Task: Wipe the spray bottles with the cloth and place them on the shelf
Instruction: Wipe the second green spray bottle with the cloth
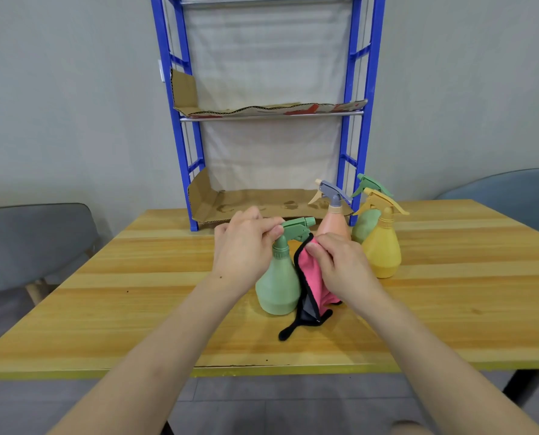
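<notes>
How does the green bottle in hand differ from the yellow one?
The near green bottle is held at its trigger head by the left hand, pink cloth against its side; the yellow bottle stands unheld, farther back and right. Both are upright on the table, same shape.

You've got four spray bottles before the shelf (369, 89): near green bottle (277, 287), far green bottle (364, 227), peach bottle (334, 226), yellow bottle (382, 252). One cloth (309, 271). One counter (136, 293). Two chairs: left chair (32, 246), right chair (513, 196).
</notes>
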The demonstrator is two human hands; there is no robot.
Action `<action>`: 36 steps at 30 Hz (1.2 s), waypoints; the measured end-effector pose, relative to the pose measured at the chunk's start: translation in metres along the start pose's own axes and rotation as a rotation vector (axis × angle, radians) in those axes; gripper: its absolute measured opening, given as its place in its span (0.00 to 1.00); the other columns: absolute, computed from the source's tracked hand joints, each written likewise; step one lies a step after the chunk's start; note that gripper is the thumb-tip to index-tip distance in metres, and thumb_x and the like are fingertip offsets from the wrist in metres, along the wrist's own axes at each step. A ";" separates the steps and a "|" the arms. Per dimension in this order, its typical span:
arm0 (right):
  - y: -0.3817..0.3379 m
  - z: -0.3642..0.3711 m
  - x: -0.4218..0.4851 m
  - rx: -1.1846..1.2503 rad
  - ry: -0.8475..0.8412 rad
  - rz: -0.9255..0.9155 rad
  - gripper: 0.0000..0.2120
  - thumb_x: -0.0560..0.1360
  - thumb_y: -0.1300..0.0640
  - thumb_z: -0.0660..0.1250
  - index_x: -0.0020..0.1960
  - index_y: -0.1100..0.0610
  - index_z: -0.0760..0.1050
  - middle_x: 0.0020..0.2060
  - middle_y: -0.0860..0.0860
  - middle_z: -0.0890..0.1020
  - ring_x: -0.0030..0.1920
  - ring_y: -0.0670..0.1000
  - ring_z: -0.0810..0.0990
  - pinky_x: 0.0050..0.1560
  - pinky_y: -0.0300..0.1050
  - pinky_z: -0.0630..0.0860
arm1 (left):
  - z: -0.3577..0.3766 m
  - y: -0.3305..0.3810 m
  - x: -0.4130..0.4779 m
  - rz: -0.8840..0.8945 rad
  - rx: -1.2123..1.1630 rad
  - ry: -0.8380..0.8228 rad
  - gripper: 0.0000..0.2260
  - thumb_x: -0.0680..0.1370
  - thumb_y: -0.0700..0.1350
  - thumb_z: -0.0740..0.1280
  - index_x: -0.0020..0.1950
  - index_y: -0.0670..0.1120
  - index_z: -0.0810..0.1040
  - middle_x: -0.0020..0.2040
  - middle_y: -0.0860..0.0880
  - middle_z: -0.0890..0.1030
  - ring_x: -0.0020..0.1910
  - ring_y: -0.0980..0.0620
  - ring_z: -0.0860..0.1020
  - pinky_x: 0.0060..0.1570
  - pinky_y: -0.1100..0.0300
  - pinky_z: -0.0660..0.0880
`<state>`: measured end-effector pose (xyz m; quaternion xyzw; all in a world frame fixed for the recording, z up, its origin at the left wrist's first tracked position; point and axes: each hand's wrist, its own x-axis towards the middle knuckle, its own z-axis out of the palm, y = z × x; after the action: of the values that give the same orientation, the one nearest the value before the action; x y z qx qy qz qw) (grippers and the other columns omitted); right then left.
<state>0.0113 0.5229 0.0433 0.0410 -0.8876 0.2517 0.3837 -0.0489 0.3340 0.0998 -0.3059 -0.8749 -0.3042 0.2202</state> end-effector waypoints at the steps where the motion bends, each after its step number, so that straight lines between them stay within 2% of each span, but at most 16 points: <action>1: 0.001 0.003 -0.002 -0.074 0.040 -0.027 0.13 0.84 0.54 0.64 0.40 0.49 0.72 0.35 0.42 0.72 0.37 0.45 0.70 0.39 0.41 0.65 | 0.000 -0.001 0.000 -0.005 0.001 0.002 0.13 0.85 0.52 0.62 0.66 0.60 0.82 0.40 0.55 0.67 0.52 0.51 0.72 0.58 0.48 0.67; 4: -0.002 0.009 -0.006 -0.220 0.131 -0.066 0.17 0.85 0.50 0.60 0.40 0.54 0.75 0.35 0.46 0.73 0.37 0.49 0.72 0.37 0.45 0.70 | -0.002 -0.003 -0.002 -0.017 -0.011 -0.001 0.12 0.86 0.51 0.62 0.65 0.59 0.83 0.40 0.55 0.66 0.50 0.51 0.71 0.57 0.48 0.69; 8: -0.014 0.015 -0.005 -0.320 0.224 -0.118 0.18 0.84 0.51 0.57 0.44 0.60 0.78 0.38 0.53 0.79 0.41 0.55 0.77 0.41 0.49 0.75 | -0.003 -0.004 -0.002 -0.018 -0.030 -0.004 0.12 0.86 0.50 0.63 0.64 0.58 0.83 0.40 0.55 0.66 0.49 0.51 0.70 0.57 0.47 0.70; 13: -0.018 0.018 -0.003 -0.432 0.270 -0.153 0.14 0.84 0.53 0.63 0.45 0.60 0.80 0.38 0.53 0.80 0.39 0.56 0.77 0.39 0.50 0.77 | -0.003 -0.006 -0.003 -0.023 -0.023 0.005 0.12 0.86 0.49 0.62 0.63 0.56 0.84 0.40 0.55 0.67 0.49 0.51 0.70 0.53 0.50 0.67; 16: -0.019 0.016 -0.003 -0.456 0.268 -0.159 0.12 0.82 0.55 0.65 0.45 0.60 0.80 0.38 0.53 0.80 0.39 0.55 0.78 0.37 0.50 0.78 | -0.004 -0.005 -0.003 -0.026 -0.018 0.003 0.12 0.86 0.50 0.62 0.64 0.58 0.83 0.40 0.55 0.67 0.50 0.51 0.71 0.55 0.49 0.68; 20: -0.016 0.009 -0.005 -0.443 0.185 -0.193 0.06 0.80 0.58 0.70 0.50 0.61 0.82 0.41 0.53 0.82 0.42 0.55 0.81 0.41 0.49 0.79 | -0.005 -0.005 -0.002 -0.036 0.001 -0.003 0.13 0.86 0.52 0.61 0.65 0.59 0.83 0.40 0.55 0.67 0.51 0.51 0.71 0.57 0.49 0.66; 23: -0.016 0.007 -0.008 -0.378 0.147 -0.143 0.05 0.80 0.59 0.70 0.51 0.61 0.82 0.42 0.53 0.83 0.43 0.55 0.81 0.42 0.50 0.81 | -0.005 -0.005 -0.003 -0.042 0.016 -0.005 0.13 0.86 0.52 0.61 0.66 0.60 0.82 0.40 0.56 0.66 0.51 0.53 0.70 0.57 0.50 0.66; 27: -0.007 0.009 -0.023 -0.170 0.129 0.078 0.06 0.81 0.59 0.69 0.50 0.59 0.84 0.40 0.51 0.81 0.40 0.52 0.79 0.43 0.54 0.80 | -0.004 -0.005 -0.005 -0.051 -0.007 0.009 0.12 0.86 0.52 0.61 0.63 0.61 0.83 0.40 0.56 0.66 0.49 0.53 0.70 0.54 0.51 0.66; 30: -0.005 0.005 -0.041 -0.032 0.163 0.164 0.05 0.81 0.59 0.70 0.49 0.57 0.84 0.40 0.48 0.81 0.41 0.49 0.78 0.44 0.50 0.78 | -0.005 -0.003 -0.006 -0.073 -0.011 0.013 0.11 0.85 0.52 0.62 0.58 0.61 0.84 0.39 0.56 0.66 0.49 0.53 0.70 0.53 0.51 0.65; 33: -0.018 0.002 -0.049 0.101 0.161 0.197 0.05 0.81 0.57 0.69 0.51 0.55 0.84 0.42 0.46 0.83 0.44 0.48 0.80 0.47 0.45 0.76 | -0.007 0.000 -0.007 -0.109 -0.042 0.036 0.10 0.85 0.53 0.63 0.56 0.61 0.85 0.39 0.56 0.68 0.47 0.52 0.71 0.54 0.50 0.69; 36: -0.034 0.002 -0.046 0.234 0.138 0.227 0.05 0.81 0.55 0.69 0.49 0.53 0.84 0.41 0.43 0.84 0.45 0.46 0.81 0.45 0.38 0.73 | -0.005 0.002 -0.008 -0.150 -0.106 0.043 0.09 0.83 0.54 0.65 0.52 0.60 0.86 0.40 0.55 0.74 0.47 0.50 0.75 0.56 0.46 0.74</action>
<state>0.0509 0.4870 0.0240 -0.0323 -0.8226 0.3972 0.4057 -0.0412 0.3289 0.0998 -0.2441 -0.8731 -0.3721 0.1992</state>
